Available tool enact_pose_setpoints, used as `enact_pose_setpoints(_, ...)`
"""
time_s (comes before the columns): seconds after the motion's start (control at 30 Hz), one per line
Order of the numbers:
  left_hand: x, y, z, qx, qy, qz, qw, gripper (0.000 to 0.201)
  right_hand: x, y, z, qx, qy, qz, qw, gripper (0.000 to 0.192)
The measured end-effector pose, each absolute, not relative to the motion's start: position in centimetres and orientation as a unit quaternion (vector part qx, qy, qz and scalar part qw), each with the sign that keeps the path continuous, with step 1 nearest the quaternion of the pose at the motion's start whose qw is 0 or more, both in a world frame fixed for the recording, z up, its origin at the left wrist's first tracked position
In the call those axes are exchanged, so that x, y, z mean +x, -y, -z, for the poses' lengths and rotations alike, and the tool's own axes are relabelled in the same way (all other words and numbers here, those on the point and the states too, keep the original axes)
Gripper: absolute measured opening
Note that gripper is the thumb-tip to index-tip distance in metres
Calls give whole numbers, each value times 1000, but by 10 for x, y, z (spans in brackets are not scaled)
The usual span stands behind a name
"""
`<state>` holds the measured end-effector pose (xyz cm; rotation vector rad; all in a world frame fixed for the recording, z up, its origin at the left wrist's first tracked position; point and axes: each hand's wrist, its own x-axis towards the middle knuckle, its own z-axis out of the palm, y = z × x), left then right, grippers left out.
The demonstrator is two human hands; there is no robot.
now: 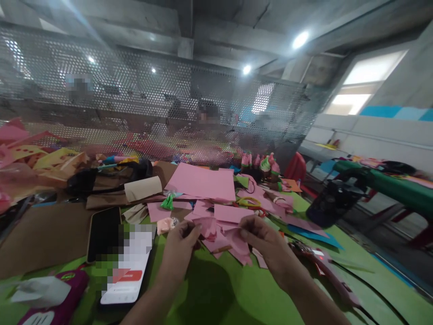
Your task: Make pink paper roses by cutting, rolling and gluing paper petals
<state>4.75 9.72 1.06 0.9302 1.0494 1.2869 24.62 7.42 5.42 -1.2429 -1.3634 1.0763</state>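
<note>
My left hand [182, 237] is closed in a pinch on a small pleated piece of pink paper [209, 229], just above the pile of scraps. To the right, my right hand [260, 237] has its thumb and fingers pressed together beside more pink paper [235, 239]; what they grip, if anything, is hidden. Pink paper sheets [203, 180] and cut scraps spread behind and between both hands. A small pale pink bundle [165, 225] lies by my left hand, with a shiny green piece [167, 201] behind it.
Two phones, one dark [104, 232] and one lit [130, 275], lie left on the green table [203, 298]. A pink corded tool [333, 275] rests at right. Yellow-handled scissors [249, 202] lie among the papers. A perforated metal screen [135, 99] stands behind; people show through it.
</note>
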Motion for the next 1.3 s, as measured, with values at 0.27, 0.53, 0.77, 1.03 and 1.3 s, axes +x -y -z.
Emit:
enact_pose_setpoints(0.27, 56, -91, -7, 410, -441, -561, 568, 29, 212, -79, -45, -516, 481, -452, 546, 33)
enact_pose_setpoints(0.53, 59, -86, -13, 390, -436, -547, 598, 16, 208, -78, -31, -515, 497, -448, 536, 26)
enact_pose_setpoints(0.77, 59, -82, -14, 371, -446, -532, 616, 12, 209, -79, -29, -501, 515, -421, 554, 29)
enact_pose_setpoints(1.03, 58, -80, -16, 391, -468, -533, 587, 11, 210, -78, -30, -533, 540, -368, 538, 26)
enact_pose_setpoints(1.3, 58, -78, -18, 401, -459, -540, 581, 10, 209, -77, -31, -540, 556, -318, 545, 20)
